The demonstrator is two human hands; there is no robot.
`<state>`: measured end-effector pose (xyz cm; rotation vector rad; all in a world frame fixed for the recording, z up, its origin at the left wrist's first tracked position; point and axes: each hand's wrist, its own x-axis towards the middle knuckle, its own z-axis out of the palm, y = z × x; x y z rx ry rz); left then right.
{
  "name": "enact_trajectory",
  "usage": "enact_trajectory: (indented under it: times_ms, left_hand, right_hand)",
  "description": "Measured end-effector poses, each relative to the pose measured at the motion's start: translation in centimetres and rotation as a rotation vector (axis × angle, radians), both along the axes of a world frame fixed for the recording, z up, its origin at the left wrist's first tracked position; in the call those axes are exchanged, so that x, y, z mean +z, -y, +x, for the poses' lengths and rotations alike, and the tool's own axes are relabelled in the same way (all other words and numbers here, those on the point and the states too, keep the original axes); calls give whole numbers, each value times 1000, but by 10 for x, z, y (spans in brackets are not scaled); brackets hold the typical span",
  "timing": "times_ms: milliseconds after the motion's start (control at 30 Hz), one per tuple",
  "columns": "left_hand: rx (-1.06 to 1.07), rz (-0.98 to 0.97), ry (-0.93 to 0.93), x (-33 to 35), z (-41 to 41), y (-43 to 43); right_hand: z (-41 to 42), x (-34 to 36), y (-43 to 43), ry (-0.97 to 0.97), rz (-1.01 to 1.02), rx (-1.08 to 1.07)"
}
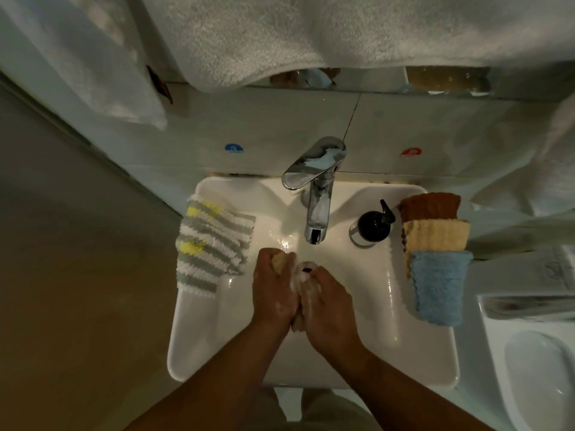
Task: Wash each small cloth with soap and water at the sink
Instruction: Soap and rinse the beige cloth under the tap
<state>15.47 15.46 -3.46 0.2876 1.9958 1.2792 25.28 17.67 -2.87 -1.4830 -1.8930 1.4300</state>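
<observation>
Over the middle of the white sink, my left hand and my right hand are pressed together, both gripping a small soapy yellow cloth. Only a bit of the cloth shows above my left fist, and a pale fold hangs below between my palms. Lather covers my fingers. The chrome faucet stands just behind my hands; no stream of water is visible. A black soap pump bottle sits right of the faucet.
A striped grey, white and yellow cloth lies on the sink's left rim. On the right rim lie a brown cloth, a yellow cloth and a blue cloth. White towels hang above. A toilet stands at right.
</observation>
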Motion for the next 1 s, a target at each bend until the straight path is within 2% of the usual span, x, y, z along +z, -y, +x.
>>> enact_trajectory:
  times_ms: [100, 167, 300, 400, 467, 567, 667, 733, 800, 900, 1000]
  left_hand:
    - [57, 68, 193, 5, 10, 4]
    - [-15, 121, 243, 14, 26, 9]
    - [-241, 215, 71, 26, 32, 17]
    - [-203, 171, -104, 12, 14, 8]
    - [-102, 103, -99, 5, 1, 2]
    - [-14, 82, 67, 2, 1, 3]
    - [-106, 114, 148, 9, 21, 10]
    - [-211, 159, 205, 16, 28, 12]
    - [-278, 177, 111, 18, 24, 9]
    - [-212, 131, -83, 11, 9, -2]
    - [-83, 58, -18, 2, -6, -8]
  right_hand:
    - [-5, 10, -7, -43, 51, -36]
    - [-8, 5, -22, 3, 103, -130]
    - [-5, -16, -39, 64, -32, -247]
    - [-4, -20, -21, 126, -11, -140]
    - [-4, -10, -4, 38, 19, -75]
    - [-7, 6, 1, -72, 24, -33]
    - [-10, 2, -21, 14, 95, -109]
    - [-10, -7, -40, 92, 34, -193]
    - [-7, -18, -45, 129, -42, -222]
    - [-5, -19, -28, 198, 10, -111]
    - [-9, 4, -4, 49, 7, -29]
